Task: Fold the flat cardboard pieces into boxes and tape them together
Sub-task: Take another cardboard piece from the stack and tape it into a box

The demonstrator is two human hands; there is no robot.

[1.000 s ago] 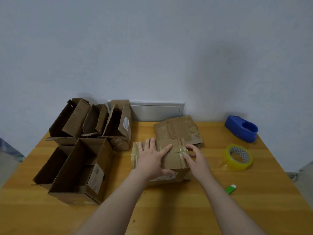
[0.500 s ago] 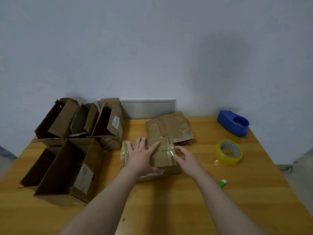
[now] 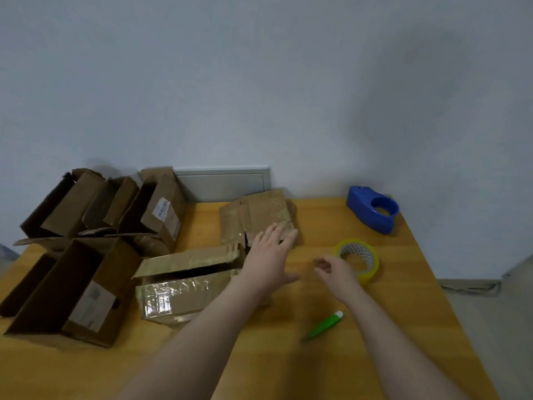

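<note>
Left hand [image 3: 269,259] spread flat toward flat cardboard [image 3: 256,216]; right hand [image 3: 334,272] loosely curled, empty, beside tape roll [image 3: 357,259].

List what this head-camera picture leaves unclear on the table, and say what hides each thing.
Head view throughout.
Rear box's label: print too small.
Taped box: right end hidden behind the left forearm.
Tape roll: near rim covered by the right hand.
Left hand: blurred; contact with flat cardboard unclear.

wooden worktop [image 3: 288,365] against a pale wall [image 3: 259,82]; grey panel [image 3: 222,186] low on the wall at far centre; green white-tipped pen-like tool [image 3: 324,324] lying near right.
</note>
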